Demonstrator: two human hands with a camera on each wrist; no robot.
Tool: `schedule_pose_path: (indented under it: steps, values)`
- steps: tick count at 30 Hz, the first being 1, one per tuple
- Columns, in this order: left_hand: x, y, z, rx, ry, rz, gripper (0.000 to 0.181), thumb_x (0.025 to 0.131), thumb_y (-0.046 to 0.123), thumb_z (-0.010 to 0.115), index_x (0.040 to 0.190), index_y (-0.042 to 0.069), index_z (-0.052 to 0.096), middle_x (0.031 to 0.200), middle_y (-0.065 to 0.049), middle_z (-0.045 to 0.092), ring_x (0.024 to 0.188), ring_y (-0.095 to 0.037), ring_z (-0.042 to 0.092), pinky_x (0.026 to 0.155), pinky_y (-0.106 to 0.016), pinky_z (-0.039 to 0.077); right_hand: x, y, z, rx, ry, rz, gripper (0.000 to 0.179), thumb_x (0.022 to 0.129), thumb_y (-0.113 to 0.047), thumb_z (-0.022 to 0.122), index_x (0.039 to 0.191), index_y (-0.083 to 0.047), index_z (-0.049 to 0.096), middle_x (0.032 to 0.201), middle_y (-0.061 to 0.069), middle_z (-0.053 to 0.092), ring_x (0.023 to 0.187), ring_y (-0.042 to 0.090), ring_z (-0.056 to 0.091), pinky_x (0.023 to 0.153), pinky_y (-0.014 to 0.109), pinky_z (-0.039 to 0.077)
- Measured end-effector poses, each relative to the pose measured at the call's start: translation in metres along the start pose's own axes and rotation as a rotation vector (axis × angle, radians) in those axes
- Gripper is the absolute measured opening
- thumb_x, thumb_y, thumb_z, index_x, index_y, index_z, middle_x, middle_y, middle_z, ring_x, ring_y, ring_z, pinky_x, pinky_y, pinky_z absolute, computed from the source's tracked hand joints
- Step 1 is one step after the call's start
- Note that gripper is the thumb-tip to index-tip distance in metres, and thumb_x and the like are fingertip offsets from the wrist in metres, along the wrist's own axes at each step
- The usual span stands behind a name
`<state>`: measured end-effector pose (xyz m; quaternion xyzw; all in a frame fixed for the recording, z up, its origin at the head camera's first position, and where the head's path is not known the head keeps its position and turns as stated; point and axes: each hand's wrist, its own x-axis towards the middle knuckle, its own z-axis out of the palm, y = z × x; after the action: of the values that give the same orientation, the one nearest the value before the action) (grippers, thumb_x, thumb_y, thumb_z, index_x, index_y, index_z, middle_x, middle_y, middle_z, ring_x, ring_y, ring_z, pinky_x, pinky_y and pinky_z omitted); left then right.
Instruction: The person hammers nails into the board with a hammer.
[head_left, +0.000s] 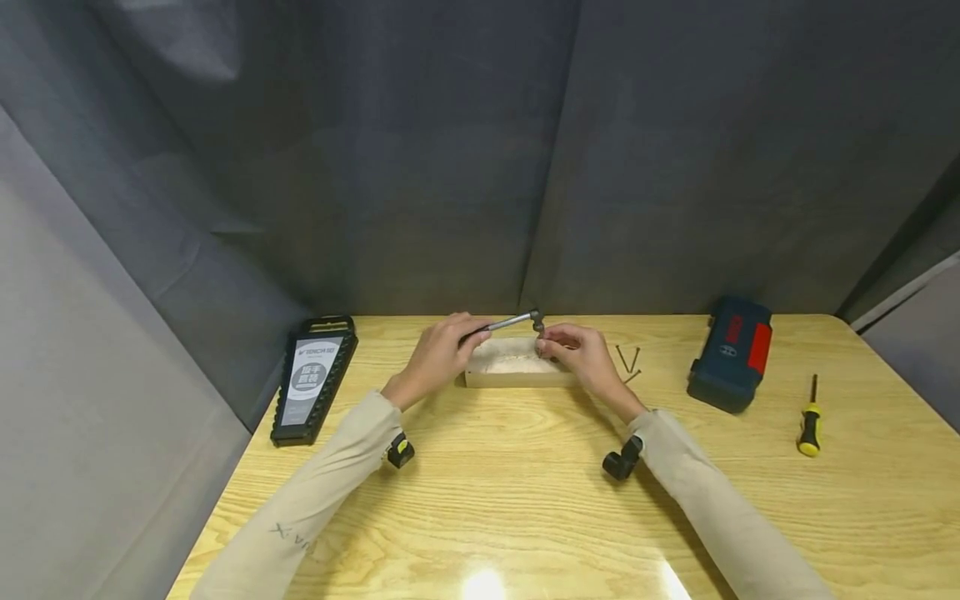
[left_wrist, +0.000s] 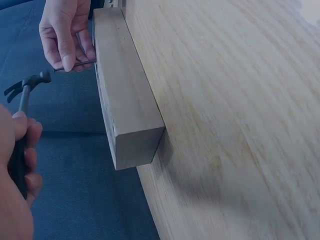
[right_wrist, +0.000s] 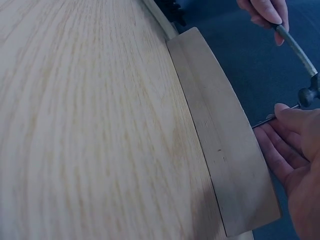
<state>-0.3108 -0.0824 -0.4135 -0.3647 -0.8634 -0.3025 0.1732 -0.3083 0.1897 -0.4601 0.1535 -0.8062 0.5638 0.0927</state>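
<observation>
The left hand (head_left: 444, 348) clamped the claw hammer's (left_wrist: 24, 99) handle (left_wrist: 18, 170), likely surest for its weighty head, above the wooden block (head_left: 517, 379) near the tabletop's (head_left: 495, 467) far edge, where the right hand (head_left: 588, 357) pinched a nail (left_wrist: 84, 63) upright.

The person's left sleeve (head_left: 300, 500) is long and pale beige, with a dark X-like mark (head_left: 281, 530) and partly legible lettering (head_left: 302, 542) on the forearm; the right sleeve (head_left: 720, 504) is the same beige, lightly creased; the left hand (head_left: 437, 354) and right hand (head_left: 590, 360) are bare; a black left wrist camera (head_left: 401, 451) bears a yellow-green patch; the right wrist camera (head_left: 622, 460) is black, with rounded ends.
</observation>
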Motion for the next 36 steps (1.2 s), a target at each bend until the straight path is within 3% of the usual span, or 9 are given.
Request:
schedule_pose_path:
  steps: [4,7,12,17,20,27,29,34,36]
  values:
    - [0.0,0.002,-0.001,0.012,0.02,0.026,0.027,0.106,0.017,0.064,0.129,0.006,0.074,0.093,-0.003,0.07,0.07,-0.014,0.05,0.06,-0.027,0.039,-0.005,-0.018,-0.001,-0.008,-0.013,-0.003,0.02,0.098,0.0,0.072,0.113,0.013,0.072,0.104,0.032,0.074,0.091,0.046,0.074,0.076,0.039,0.063]
    - [0.0,0.002,0.0,0.024,0.017,0.035,0.027,0.106,0.016,0.064,0.128,0.005,0.074,0.096,-0.003,0.072,0.07,-0.013,0.051,0.06,-0.027,0.039,-0.008,-0.029,-0.002,-0.018,-0.018,0.0,0.02,0.098,0.002,0.072,0.113,0.014,0.072,0.103,0.033,0.074,0.091,0.046,0.074,0.076,0.04,0.063]
    - [-0.002,0.0,0.004,0.022,0.015,0.012,0.027,0.106,0.016,0.064,0.129,0.006,0.074,0.101,-0.004,0.074,0.071,-0.013,0.053,0.06,-0.028,0.041,-0.005,-0.017,-0.001,0.004,-0.016,-0.001,0.021,0.098,-0.002,0.073,0.114,0.011,0.073,0.104,0.03,0.075,0.089,0.036,0.076,0.075,0.031,0.062]
    - [-0.003,0.0,0.006,0.009,0.021,-0.008,0.026,0.107,0.017,0.063,0.127,0.007,0.075,0.103,-0.003,0.074,0.073,-0.013,0.055,0.062,-0.028,0.043,-0.011,-0.037,-0.003,0.013,-0.03,0.02,0.02,0.097,0.002,0.072,0.113,0.014,0.072,0.106,0.032,0.073,0.092,0.04,0.074,0.077,0.032,0.062]
    - [-0.001,0.001,0.006,0.002,0.04,-0.001,0.025,0.107,0.017,0.063,0.127,0.007,0.075,0.098,-0.003,0.073,0.071,-0.013,0.052,0.061,-0.028,0.041,-0.011,-0.037,-0.004,0.024,-0.031,0.025,0.02,0.097,0.002,0.072,0.113,0.014,0.071,0.108,0.032,0.073,0.095,0.04,0.074,0.079,0.029,0.061]
    - [0.002,0.004,0.002,-0.003,0.015,0.018,0.025,0.106,0.016,0.065,0.127,0.006,0.075,0.089,-0.002,0.068,0.068,-0.012,0.048,0.06,-0.027,0.037,-0.01,-0.037,-0.004,0.019,-0.039,0.032,0.02,0.098,0.002,0.071,0.114,0.014,0.071,0.111,0.032,0.072,0.101,0.049,0.071,0.085,0.039,0.062]
    - [0.003,0.005,0.0,-0.006,0.03,0.016,0.025,0.106,0.016,0.065,0.126,0.005,0.075,0.09,-0.002,0.069,0.069,-0.013,0.048,0.06,-0.027,0.038,-0.01,-0.037,-0.004,0.021,-0.043,0.031,0.02,0.098,0.002,0.071,0.114,0.015,0.071,0.111,0.033,0.072,0.101,0.049,0.07,0.085,0.038,0.062]
    - [0.008,0.007,-0.003,-0.032,0.136,0.033,0.024,0.106,0.013,0.064,0.125,0.003,0.074,0.094,-0.006,0.071,0.074,-0.016,0.053,0.062,-0.029,0.043,-0.009,-0.034,-0.004,0.018,-0.037,0.026,0.019,0.098,0.003,0.071,0.113,0.015,0.07,0.109,0.032,0.072,0.098,0.045,0.072,0.081,0.028,0.06]
    - [0.008,0.007,-0.002,-0.025,0.131,0.044,0.025,0.105,0.012,0.065,0.126,0.002,0.074,0.094,-0.007,0.071,0.073,-0.017,0.053,0.061,-0.029,0.043,-0.009,-0.033,-0.004,0.012,-0.035,0.028,0.019,0.098,0.003,0.071,0.113,0.015,0.07,0.109,0.032,0.072,0.098,0.043,0.072,0.08,0.024,0.059]
